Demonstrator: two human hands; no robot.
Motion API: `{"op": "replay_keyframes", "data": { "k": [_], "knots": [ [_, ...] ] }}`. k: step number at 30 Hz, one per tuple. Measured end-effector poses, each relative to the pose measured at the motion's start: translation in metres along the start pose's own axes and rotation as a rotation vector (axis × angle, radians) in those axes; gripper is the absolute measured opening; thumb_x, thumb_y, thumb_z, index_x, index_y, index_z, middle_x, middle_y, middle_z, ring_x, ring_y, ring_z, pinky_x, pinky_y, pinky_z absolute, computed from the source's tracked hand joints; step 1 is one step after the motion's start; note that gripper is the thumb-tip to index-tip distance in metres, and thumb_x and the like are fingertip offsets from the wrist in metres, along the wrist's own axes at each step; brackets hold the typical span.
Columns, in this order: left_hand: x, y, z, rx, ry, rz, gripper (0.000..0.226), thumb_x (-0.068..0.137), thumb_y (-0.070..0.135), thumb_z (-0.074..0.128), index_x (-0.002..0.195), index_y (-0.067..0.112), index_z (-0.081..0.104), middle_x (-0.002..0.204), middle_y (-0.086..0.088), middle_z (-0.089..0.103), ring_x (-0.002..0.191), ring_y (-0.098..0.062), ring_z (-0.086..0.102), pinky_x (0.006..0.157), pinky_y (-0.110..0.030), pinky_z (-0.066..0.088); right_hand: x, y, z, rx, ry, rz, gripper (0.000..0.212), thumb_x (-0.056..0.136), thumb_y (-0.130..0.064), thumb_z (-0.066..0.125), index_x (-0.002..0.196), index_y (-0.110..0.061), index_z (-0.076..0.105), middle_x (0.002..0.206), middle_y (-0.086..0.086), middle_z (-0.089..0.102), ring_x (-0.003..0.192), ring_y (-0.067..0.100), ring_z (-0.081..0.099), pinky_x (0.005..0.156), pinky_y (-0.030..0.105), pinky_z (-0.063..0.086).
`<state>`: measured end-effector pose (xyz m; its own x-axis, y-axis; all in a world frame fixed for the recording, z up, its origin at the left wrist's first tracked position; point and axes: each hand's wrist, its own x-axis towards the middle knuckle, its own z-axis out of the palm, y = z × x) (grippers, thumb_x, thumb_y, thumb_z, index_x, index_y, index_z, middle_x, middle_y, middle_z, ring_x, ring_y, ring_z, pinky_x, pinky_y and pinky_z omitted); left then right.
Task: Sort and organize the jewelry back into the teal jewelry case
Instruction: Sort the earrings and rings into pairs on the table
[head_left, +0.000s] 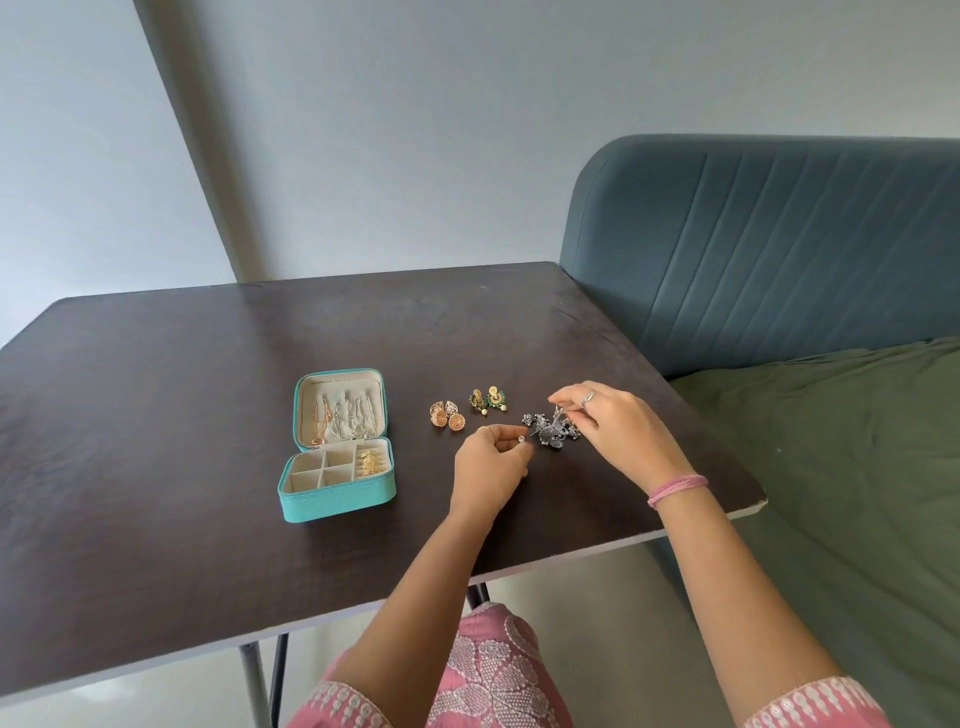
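Head cam: dark silver earrings (551, 432) sit tangled on the table (208, 415), right of the open case (337, 457). Right hand (613, 431) pinches a hook on them, left hand (493, 462) pinches a small stud (521, 439). They look light, spiky and snaggy, so I'd lift by the hooks.

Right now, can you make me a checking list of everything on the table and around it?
Surface: dark brown wooden table, scuffed at the far right.
Job's things: open teal jewelry case, chains hanging in its lid, gold piece in a right compartment; gold filigree earrings, green and gold earrings, dark silver jewelry cluster lying outside.
Clutter: nothing seen.
Grippers: left hand pinches a small pale stud; right hand pinches a piece at the silver cluster.
Cables: nothing seen.
Surroundings: blue-grey padded headboard, green bedsheet, grey wall.
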<state>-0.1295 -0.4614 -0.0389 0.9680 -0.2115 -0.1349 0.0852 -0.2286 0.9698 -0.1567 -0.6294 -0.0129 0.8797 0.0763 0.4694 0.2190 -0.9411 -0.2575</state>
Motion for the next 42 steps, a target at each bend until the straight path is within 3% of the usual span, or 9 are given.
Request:
{"op": "replay_keyframes", "data": {
  "k": [3, 7, 15, 19, 23, 26, 31, 38, 42],
  "knots": [
    [0.000, 0.000, 0.000, -0.018, 0.001, 0.003, 0.018, 0.087, 0.016, 0.062, 0.104, 0.019, 0.066, 0.083, 0.003, 0.069, 0.056, -0.003, 0.055, 0.058, -0.014, 0.043, -0.001, 0.002, 0.008, 0.222, 0.099, 0.138, 0.027, 0.086, 0.000, 0.064, 0.108, -0.016, 0.069, 0.100, -0.003, 0.070, 0.089, 0.006, 0.067, 0.082, 0.024, 0.056],
    [0.000, -0.002, 0.000, -0.027, 0.000, 0.018, 0.016, 0.086, 0.015, 0.063, 0.102, 0.018, 0.067, 0.078, 0.003, 0.068, 0.055, -0.004, 0.054, 0.061, -0.017, 0.045, -0.001, -0.002, 0.012, 0.383, 0.176, 0.256, 0.026, 0.085, 0.003, 0.064, 0.106, -0.011, 0.070, 0.096, 0.000, 0.071, 0.088, 0.004, 0.067, 0.081, 0.013, 0.052],
    [0.006, 0.001, 0.002, -0.039, 0.003, 0.050, 0.010, 0.087, 0.022, 0.067, 0.097, 0.019, 0.067, 0.078, 0.003, 0.068, 0.057, -0.004, 0.053, 0.058, -0.015, 0.044, -0.006, -0.003, 0.021, 0.497, 0.179, 0.290, 0.025, 0.084, 0.000, 0.067, 0.099, -0.018, 0.070, 0.090, -0.006, 0.071, 0.086, 0.001, 0.067, 0.080, 0.012, 0.051],
    [0.017, 0.004, 0.004, 0.058, 0.005, 0.127, 0.015, 0.086, 0.025, 0.068, 0.100, 0.019, 0.067, 0.080, 0.007, 0.066, 0.068, -0.004, 0.057, 0.069, -0.021, 0.049, -0.012, -0.004, 0.028, 0.673, 0.194, 0.406, 0.024, 0.085, -0.002, 0.066, 0.101, -0.020, 0.067, 0.095, -0.007, 0.071, 0.090, 0.002, 0.067, 0.082, 0.018, 0.053],
    [0.026, 0.007, 0.005, 0.205, -0.010, 0.198, 0.017, 0.087, 0.025, 0.065, 0.103, 0.020, 0.068, 0.086, 0.009, 0.064, 0.081, -0.003, 0.058, 0.073, -0.016, 0.043, -0.015, -0.005, 0.028, 0.765, 0.226, 0.438, 0.026, 0.085, -0.002, 0.067, 0.100, -0.023, 0.066, 0.097, -0.005, 0.071, 0.091, 0.001, 0.066, 0.082, 0.017, 0.052],
    [0.030, 0.007, 0.006, 0.283, -0.017, 0.236, 0.019, 0.087, 0.025, 0.065, 0.105, 0.019, 0.068, 0.090, 0.008, 0.062, 0.078, -0.003, 0.056, 0.072, -0.015, 0.041, -0.015, -0.005, 0.028, 0.778, 0.221, 0.432, 0.026, 0.085, -0.002, 0.067, 0.101, -0.022, 0.066, 0.097, -0.006, 0.071, 0.092, 0.001, 0.066, 0.081, 0.016, 0.052],
    [0.031, 0.007, 0.007, 0.338, -0.045, 0.290, 0.022, 0.086, 0.026, 0.066, 0.106, 0.018, 0.067, 0.091, 0.008, 0.061, 0.060, -0.003, 0.053, 0.056, -0.013, 0.041, -0.015, -0.005, 0.030, 0.758, 0.205, 0.405, 0.024, 0.085, -0.001, 0.067, 0.101, -0.019, 0.066, 0.098, -0.007, 0.070, 0.091, -0.002, 0.066, 0.079, 0.012, 0.050],
    [0.033, 0.003, 0.007, 0.324, -0.001, 0.292, 0.015, 0.087, 0.026, 0.066, 0.101, 0.020, 0.069, 0.089, 0.008, 0.062, 0.065, -0.002, 0.053, 0.065, -0.017, 0.042, -0.015, -0.002, 0.032, 0.710, 0.209, 0.382, 0.028, 0.086, -0.001, 0.065, 0.101, -0.024, 0.066, 0.098, -0.006, 0.070, 0.092, 0.002, 0.065, 0.080, 0.016, 0.052],
    [0.033, 0.001, 0.006, 0.303, 0.036, 0.296, 0.014, 0.088, 0.023, 0.064, 0.102, 0.020, 0.068, 0.088, 0.006, 0.063, 0.055, -0.003, 0.050, 0.055, -0.012, 0.038, -0.017, -0.003, 0.033, 0.653, 0.199, 0.349, 0.030, 0.086, 0.000, 0.064, 0.105, -0.023, 0.066, 0.096, -0.004, 0.068, 0.091, 0.001, 0.064, 0.078, 0.014, 0.050]
  ]
}}
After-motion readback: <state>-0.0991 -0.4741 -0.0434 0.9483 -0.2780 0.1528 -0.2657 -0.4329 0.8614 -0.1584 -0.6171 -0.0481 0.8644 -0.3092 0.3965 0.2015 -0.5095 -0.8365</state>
